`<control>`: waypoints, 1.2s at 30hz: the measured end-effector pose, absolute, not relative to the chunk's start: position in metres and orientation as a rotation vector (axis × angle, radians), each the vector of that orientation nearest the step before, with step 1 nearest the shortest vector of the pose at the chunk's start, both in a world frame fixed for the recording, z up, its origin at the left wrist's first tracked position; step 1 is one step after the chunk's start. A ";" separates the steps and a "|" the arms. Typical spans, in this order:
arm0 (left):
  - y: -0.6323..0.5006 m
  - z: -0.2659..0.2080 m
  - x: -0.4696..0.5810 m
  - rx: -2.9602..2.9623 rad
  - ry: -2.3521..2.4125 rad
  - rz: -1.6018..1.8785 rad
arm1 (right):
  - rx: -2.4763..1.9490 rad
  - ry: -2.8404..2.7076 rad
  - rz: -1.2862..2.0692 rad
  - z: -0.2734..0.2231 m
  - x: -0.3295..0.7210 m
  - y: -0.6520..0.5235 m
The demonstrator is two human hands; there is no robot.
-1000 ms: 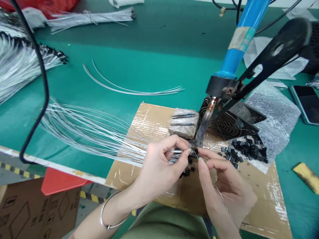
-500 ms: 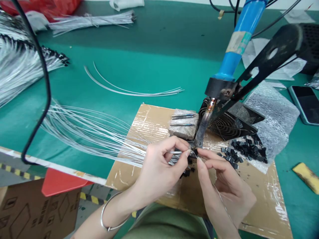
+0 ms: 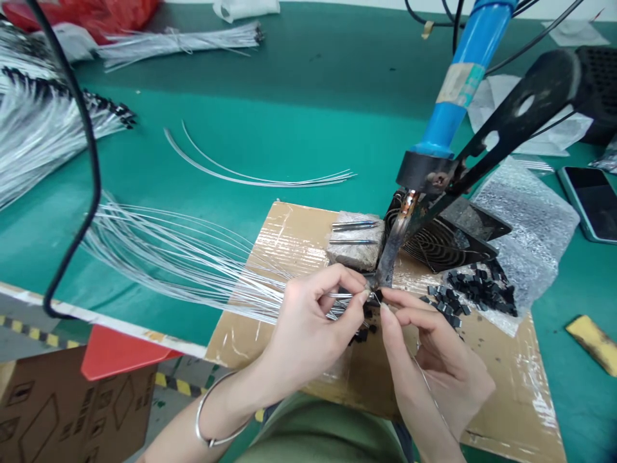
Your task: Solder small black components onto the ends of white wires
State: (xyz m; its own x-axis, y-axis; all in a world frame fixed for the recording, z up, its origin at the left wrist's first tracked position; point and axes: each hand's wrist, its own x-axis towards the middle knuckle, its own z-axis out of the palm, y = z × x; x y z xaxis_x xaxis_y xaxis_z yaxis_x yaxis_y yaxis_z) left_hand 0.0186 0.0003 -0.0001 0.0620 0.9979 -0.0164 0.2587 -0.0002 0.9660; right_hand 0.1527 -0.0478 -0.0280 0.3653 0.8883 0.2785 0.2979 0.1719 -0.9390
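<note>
My left hand (image 3: 308, 325) is closed, thumb and forefinger pinching the end of a white wire just under the soldering iron's tip. Other white wires (image 3: 193, 273) trail left from beneath that hand across the cardboard. Facing it, my right hand (image 3: 436, 360) pinches a thin strand of solder wire (image 3: 428, 384), which runs across the palm towards the wrist. The two sets of fingertips nearly meet. A blue-handled soldering iron (image 3: 446, 125), held in a black stand, points down between them. Exact contact at the tip is too small to tell.
The cardboard sheet (image 3: 501, 399) carries a grey block (image 3: 355, 257) with metal tips, a black coil (image 3: 431, 241) and small black pieces (image 3: 477, 289). Bundled wires (image 3: 53, 135) lie left, loose wires (image 3: 260, 180) behind. A phone (image 3: 595, 202) and yellow sponge (image 3: 592, 341) lie right.
Almost nothing differs. Both hands keep their pinches at the iron's tip, and the view has shifted very slightly.
</note>
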 end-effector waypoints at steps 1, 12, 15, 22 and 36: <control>0.000 0.000 0.019 1.421 1.352 1.026 | -1.368 -1.175 0.591 -0.028 0.152 -0.048; 0.001 0.000 0.018 1.465 1.353 1.039 | -1.332 -1.241 0.587 -0.032 0.157 -0.050; 0.002 -0.002 0.018 1.462 1.372 1.001 | -1.357 -1.211 0.610 -0.034 0.157 -0.051; -0.001 -0.008 0.013 1.434 1.400 0.939 | -1.367 -1.213 0.685 -0.036 0.165 -0.055; -0.008 -0.026 -0.018 1.771 1.353 0.956 | -1.517 -0.471 0.498 -0.084 0.286 -0.074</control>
State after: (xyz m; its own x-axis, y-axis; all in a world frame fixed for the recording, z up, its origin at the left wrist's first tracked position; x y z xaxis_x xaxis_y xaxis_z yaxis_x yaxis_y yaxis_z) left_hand -0.0178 -0.0079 -0.0257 0.1813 0.9736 0.1384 0.4561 -0.2080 0.8653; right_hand 0.2861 -0.0742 -0.0839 0.8145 0.5800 -0.0167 -0.0163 -0.0059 -0.9998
